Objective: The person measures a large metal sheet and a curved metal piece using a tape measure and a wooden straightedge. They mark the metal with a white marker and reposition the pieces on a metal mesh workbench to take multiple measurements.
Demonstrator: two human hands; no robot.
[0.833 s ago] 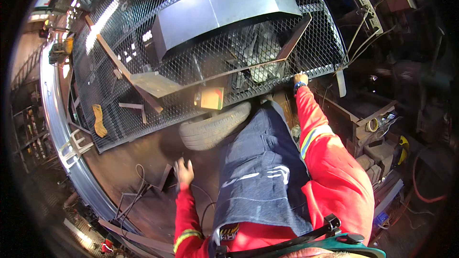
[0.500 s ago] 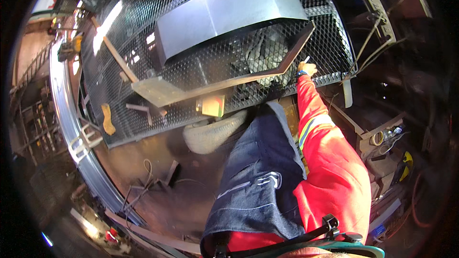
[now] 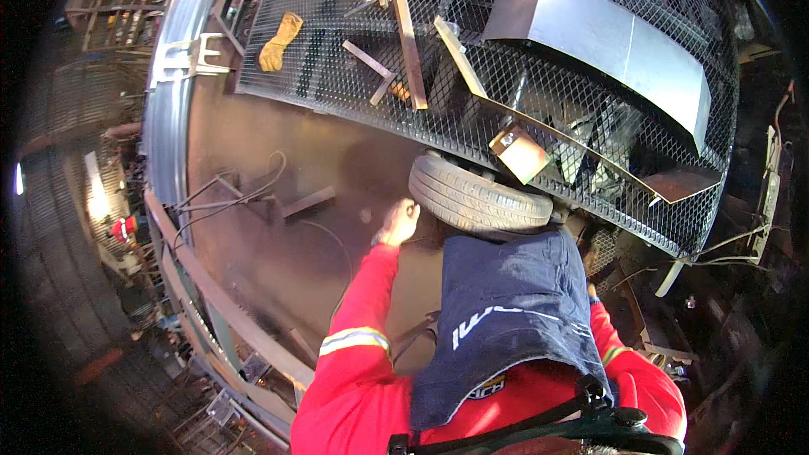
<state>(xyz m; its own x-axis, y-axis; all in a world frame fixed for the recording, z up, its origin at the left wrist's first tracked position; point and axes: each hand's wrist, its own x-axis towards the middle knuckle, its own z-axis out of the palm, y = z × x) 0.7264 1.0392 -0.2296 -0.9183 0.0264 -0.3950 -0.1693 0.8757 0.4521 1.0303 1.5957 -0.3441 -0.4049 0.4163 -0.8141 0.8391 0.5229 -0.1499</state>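
Note:
My left hand [image 3: 402, 221] is in the air beside a worn tyre [image 3: 480, 196], apart from it. Its fingers are curled in, and nothing shows in them. Most of my right hand [image 3: 592, 291] is hidden behind the dark blue apron [image 3: 514, 312] I wear; only a sliver shows, so its fingers cannot be made out. Above the tyre stretches a black metal mesh deck [image 3: 337, 76]. A small open box [image 3: 521, 154] sits near its edge. Farther back on the mesh rests a bent sheet-metal cover [image 3: 611, 38], with a thin angled frame [image 3: 581, 139] in front.
A yellow work glove [image 3: 281, 40], a small angle piece [image 3: 371, 70] and a long metal bar [image 3: 406, 29] lie on the mesh. Shiny metal rails [image 3: 173, 109] run along the left. A thin cable [image 3: 253, 194] and metal scraps [image 3: 309, 202] are on the brown floor.
My view has swung left along the deck. My right hand, before at the mesh's right with a thin white stick, has dropped behind the apron. My left hand has come into view.

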